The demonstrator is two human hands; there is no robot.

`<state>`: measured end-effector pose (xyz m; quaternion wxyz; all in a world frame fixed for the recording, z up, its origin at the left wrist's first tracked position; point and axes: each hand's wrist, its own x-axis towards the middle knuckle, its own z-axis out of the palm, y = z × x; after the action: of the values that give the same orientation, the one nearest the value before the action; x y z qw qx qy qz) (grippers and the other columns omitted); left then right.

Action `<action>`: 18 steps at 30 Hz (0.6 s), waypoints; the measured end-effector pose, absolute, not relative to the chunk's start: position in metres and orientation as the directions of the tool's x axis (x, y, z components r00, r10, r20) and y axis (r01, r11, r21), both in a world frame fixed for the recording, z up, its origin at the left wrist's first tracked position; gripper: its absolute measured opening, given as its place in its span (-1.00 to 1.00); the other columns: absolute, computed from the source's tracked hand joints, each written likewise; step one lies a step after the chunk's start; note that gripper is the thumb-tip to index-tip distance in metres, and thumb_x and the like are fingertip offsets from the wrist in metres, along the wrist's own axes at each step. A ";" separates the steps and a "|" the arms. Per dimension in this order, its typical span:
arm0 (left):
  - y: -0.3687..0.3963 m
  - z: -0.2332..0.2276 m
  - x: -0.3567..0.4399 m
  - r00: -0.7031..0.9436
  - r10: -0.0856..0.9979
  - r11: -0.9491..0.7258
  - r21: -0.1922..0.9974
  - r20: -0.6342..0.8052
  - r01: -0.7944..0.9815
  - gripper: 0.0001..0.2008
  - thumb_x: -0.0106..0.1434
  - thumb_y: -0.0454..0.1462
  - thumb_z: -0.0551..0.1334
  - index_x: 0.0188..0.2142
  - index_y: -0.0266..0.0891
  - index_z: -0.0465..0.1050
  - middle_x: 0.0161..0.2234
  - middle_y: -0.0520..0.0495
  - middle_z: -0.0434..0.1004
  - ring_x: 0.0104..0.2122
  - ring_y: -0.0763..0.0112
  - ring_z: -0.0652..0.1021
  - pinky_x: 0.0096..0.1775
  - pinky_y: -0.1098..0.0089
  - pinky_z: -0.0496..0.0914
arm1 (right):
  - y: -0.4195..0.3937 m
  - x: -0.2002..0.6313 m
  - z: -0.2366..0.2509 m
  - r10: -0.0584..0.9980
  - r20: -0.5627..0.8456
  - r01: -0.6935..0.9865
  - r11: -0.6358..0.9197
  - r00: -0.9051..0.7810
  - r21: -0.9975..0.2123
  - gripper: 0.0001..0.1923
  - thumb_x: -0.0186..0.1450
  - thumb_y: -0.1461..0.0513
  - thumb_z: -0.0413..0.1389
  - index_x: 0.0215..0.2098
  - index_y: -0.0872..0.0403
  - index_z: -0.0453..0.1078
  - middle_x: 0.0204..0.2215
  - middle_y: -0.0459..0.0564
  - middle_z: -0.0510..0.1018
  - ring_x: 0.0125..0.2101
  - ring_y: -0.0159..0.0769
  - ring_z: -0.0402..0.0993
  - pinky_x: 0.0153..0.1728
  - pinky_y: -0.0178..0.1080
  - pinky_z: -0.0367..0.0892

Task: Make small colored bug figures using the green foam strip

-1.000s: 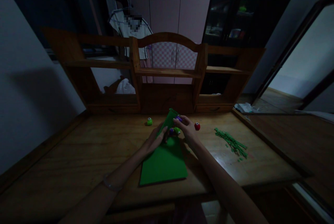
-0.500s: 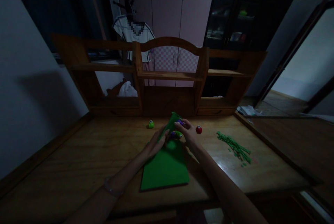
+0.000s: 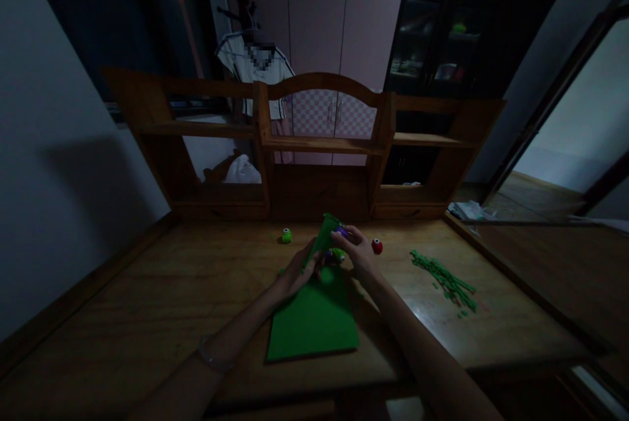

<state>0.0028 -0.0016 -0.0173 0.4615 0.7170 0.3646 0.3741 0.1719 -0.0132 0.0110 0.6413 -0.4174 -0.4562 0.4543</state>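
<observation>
A: Item one?
B: Flat green paper sheet (image 3: 314,316), on the wooden desk (image 3: 147,296); long axis runs away from the person, far end lifted.
A: Hands?
B: Right hand (image 3: 358,254) pinches a small purple-and-green punch (image 3: 338,243) on the lifted end. Left hand (image 3: 297,270) grips the sheet's left edge.
A: Nearby?
B: Green punch (image 3: 286,236) left, red punch (image 3: 377,246) right, green paper strips (image 3: 445,280) further right.

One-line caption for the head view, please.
Both hands, left hand and right hand, work a small purple punch on a green paper sheet at a wooden desk.
</observation>
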 end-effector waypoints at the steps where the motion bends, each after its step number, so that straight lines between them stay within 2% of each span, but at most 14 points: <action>1: -0.002 -0.017 0.003 0.454 0.867 -0.309 0.935 0.203 0.174 -0.60 0.30 0.03 0.00 -0.30 -0.25 0.36 -0.52 -0.02 0.40 -0.52 0.37 0.43 -0.48 0.42 0.32 | -0.013 0.172 0.011 0.963 0.205 -0.206 0.239 0.174 -0.949 -0.60 -0.02 0.07 0.33 -0.29 0.05 0.39 -0.34 -0.06 0.55 -0.31 -0.26 0.49 -0.23 -0.25 0.37; 9: 0.002 -0.022 0.005 0.398 0.895 -0.298 0.935 0.203 0.193 -0.55 0.29 0.06 -0.01 -0.32 -0.26 0.40 -0.56 -0.02 0.43 -0.55 0.37 0.43 -0.49 0.43 0.30 | -0.016 0.173 0.014 0.966 0.219 -0.166 0.240 0.136 -0.956 -0.61 0.01 0.05 0.31 -0.27 0.07 0.41 -0.30 -0.03 0.55 -0.25 -0.24 0.49 -0.18 -0.25 0.36; 14: 0.006 -0.028 0.005 0.410 0.879 -0.341 0.922 0.243 0.184 -0.56 0.28 0.06 -0.02 -0.25 -0.25 0.38 -0.55 -0.01 0.42 -0.57 0.37 0.43 -0.51 0.44 0.30 | -0.015 0.174 0.011 0.965 0.226 -0.167 0.246 0.130 -0.955 -0.59 0.01 0.04 0.31 -0.25 0.06 0.42 -0.29 -0.02 0.56 -0.25 -0.23 0.50 -0.20 -0.25 0.37; 18: 0.007 -0.030 0.006 0.427 0.859 -0.379 0.913 0.284 0.154 -0.59 0.29 0.03 0.00 -0.31 -0.25 0.37 -0.55 -0.01 0.39 -0.58 0.40 0.42 -0.51 0.45 0.29 | -0.012 0.175 0.009 0.964 0.228 -0.172 0.250 0.138 -0.953 -0.60 0.00 0.05 0.31 -0.25 0.06 0.42 -0.30 -0.02 0.56 -0.27 -0.24 0.50 -0.20 -0.24 0.37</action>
<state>0.0057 0.0072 -0.0297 0.4341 0.7245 0.3496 0.4055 0.1748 -0.0123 0.0087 0.6301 -0.4149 -0.4773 0.4506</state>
